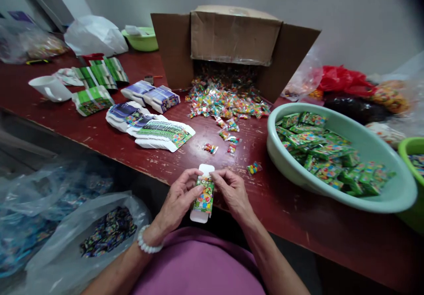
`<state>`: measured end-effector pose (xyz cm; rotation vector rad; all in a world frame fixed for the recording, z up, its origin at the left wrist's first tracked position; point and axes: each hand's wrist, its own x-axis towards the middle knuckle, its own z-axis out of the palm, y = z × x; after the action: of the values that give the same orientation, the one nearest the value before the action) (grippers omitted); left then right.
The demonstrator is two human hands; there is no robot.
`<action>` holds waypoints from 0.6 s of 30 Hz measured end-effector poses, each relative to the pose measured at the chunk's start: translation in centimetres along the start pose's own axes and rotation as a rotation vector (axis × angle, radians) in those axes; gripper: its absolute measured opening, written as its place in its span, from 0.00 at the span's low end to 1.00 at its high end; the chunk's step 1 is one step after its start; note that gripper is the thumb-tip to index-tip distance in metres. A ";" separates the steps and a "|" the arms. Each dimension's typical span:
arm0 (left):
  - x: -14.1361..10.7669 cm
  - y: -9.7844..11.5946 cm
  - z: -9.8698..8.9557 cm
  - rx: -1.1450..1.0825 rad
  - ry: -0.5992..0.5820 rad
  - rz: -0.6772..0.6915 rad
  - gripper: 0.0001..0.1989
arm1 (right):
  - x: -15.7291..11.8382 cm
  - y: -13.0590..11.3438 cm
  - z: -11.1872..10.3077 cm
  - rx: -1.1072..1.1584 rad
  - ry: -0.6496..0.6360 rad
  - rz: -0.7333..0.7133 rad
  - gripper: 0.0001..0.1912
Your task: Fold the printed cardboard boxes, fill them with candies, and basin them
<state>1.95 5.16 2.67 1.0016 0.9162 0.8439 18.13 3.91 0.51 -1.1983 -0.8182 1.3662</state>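
Observation:
A small green candy box (204, 198) with white end flaps stands out at the table's near edge, between my two hands. My left hand (180, 198) grips its left side, thumb on the printed front. At the upper right corner, the thumb and fingers of my right hand (232, 193) pinch the box by its top flap. Both end flaps stick out; whether anything is inside is hidden. Just beyond lie loose candy packets (210, 148), and one more packet (254, 168) rests to the right. A fanned stack of flat boxes (162, 131) lies ahead to the left.
A cardboard carton (235, 36) spills a heap of candy packets (228, 100) at the back. To the right, a pale green basin (331, 200) holds many green boxes. Banded box bundles (92, 100) and a white mug (49, 87) stand left. Plastic bags (82, 268) sit below the edge.

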 end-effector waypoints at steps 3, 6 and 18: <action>0.1 -0.6 -0.5 -0.008 -0.034 -0.032 0.14 | 0.3 -0.3 -0.2 0.101 -0.023 0.094 0.16; 0.1 -1.1 -0.8 0.056 -0.042 -0.031 0.14 | 0.5 -0.4 -0.3 0.115 -0.016 0.032 0.22; -0.3 -0.3 0.2 -0.134 -0.045 -0.185 0.27 | 0.1 -0.9 -0.1 -0.109 -0.050 -0.129 0.11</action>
<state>2.07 4.76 2.49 0.8039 0.8878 0.7139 18.49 4.12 1.33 -1.1776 -0.9985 1.2641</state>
